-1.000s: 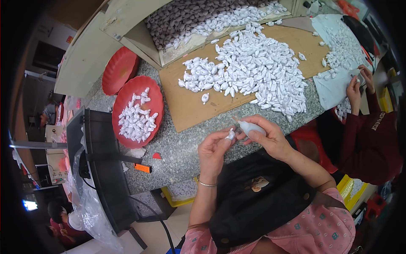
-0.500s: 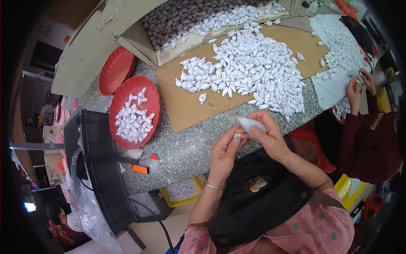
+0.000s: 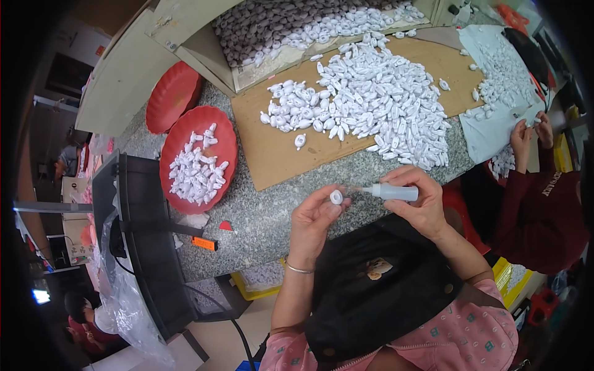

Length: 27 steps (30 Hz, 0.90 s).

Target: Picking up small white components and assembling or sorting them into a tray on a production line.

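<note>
pinching a piece (image 3: 336, 197) in the left hand (image 3: 314, 215), a bottle (image 3: 401, 193) in the right hand (image 3: 427, 201), in front of the cardboard (image 3: 275, 162). this piece seems unfinished; whether the heap (image 3: 393, 102) there is done, i cannot tell.

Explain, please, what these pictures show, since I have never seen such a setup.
There is no robot: you see a person's bare hands from a fisheye camera on their head, which makes straight edges bend. The left hand holds a small white part; the right hand holds a bottle, its thin tip pointing left, toward that part. On the speckled table lie cardboard bearing a heap of white parts, a red bowl holding more, and another red bowl beyond it.
</note>
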Each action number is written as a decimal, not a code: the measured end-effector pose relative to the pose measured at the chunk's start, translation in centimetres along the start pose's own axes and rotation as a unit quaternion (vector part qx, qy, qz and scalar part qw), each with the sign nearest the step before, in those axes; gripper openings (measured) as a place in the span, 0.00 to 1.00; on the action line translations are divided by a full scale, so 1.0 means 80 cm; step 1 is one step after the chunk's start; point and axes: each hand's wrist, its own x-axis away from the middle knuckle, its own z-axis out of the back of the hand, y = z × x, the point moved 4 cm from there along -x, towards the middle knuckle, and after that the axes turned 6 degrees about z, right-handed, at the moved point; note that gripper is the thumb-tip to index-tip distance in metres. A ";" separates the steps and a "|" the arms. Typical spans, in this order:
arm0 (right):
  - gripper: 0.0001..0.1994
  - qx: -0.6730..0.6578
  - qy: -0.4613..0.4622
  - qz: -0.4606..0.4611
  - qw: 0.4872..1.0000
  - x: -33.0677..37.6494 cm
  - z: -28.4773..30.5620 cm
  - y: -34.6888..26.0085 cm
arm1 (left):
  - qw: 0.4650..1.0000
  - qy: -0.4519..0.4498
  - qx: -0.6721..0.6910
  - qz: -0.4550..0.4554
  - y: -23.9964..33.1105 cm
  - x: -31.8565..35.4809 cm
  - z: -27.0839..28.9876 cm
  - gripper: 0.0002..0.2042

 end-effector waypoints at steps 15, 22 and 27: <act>0.15 0.197 -0.037 0.137 0.970 -0.003 -0.010 -0.030 | 0.995 0.034 -0.058 -0.071 0.011 0.002 -0.004 0.16; 0.16 0.202 -0.045 0.124 0.971 -0.004 -0.010 -0.027 | 0.994 0.034 -0.076 -0.074 0.011 0.004 -0.005 0.16; 0.15 0.199 -0.036 0.125 0.971 -0.007 -0.013 -0.027 | 0.994 0.036 -0.075 -0.069 0.010 0.006 -0.005 0.16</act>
